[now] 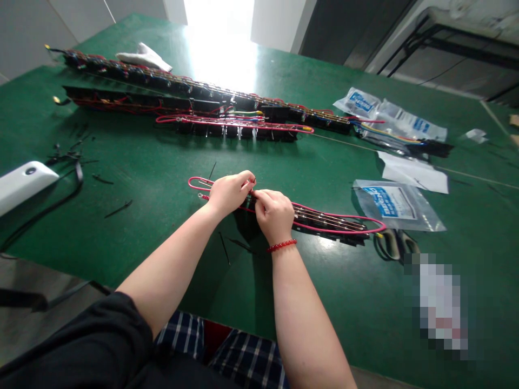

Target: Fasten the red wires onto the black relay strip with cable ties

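Note:
A long black strip (328, 219) with metal contacts lies on the green table, with a red wire (344, 229) looped along it. My left hand (229, 193) is closed in a pinch over its left part. Close beside it, fingertips nearly meeting, my right hand (275, 213) also pinches, with its fingers curled over the strip. Whatever sits between the fingertips is dark and too small to name. Left of my hands, the red wire makes a narrow loop, and a ring terminal (201, 195) sits on a wire end. The strip's middle is hidden under my hands.
Longer wired black strips (182, 86) lie across the table's far side, near a white glove (144, 56). Scissors (395, 246) and a clear plastic bag (399, 205) are at right. Thin black ties (119, 208) are scattered left, by a white device (26, 183).

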Demonstrator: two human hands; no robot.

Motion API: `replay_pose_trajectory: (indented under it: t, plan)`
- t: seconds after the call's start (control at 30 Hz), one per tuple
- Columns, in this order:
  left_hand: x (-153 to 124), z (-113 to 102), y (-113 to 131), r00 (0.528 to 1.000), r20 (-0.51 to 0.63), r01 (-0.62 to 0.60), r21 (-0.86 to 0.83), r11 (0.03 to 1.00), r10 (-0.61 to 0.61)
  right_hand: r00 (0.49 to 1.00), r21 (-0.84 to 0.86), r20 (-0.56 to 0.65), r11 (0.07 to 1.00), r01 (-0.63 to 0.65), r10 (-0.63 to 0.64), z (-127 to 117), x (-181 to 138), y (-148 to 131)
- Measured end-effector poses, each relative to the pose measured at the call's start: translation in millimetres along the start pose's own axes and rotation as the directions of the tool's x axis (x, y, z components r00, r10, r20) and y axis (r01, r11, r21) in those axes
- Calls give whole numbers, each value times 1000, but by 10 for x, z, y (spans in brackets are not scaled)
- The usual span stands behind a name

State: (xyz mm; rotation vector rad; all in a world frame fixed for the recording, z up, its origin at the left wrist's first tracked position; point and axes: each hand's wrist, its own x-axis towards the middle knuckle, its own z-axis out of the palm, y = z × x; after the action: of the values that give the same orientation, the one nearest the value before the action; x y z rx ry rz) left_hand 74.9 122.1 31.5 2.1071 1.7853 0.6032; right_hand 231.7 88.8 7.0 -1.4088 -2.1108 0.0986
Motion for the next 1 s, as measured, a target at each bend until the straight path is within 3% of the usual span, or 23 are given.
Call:
replay_pose_trajectory:
  t: [0.6,0.83,1.0]
  plan:
    - [-4,23,34,999,27,30,82,996,-33,1000,-4,23,1000,-8,8,2,-3,-3]
    - [-53,58,42,998,-43,-41,102,994,45,1000,3,-2,1000,-31,31,-5,2,-25]
    - [-64,88,23,989,-42,-130,240,962,144,999,18,-32,999,-42,42,8,-6,-23]
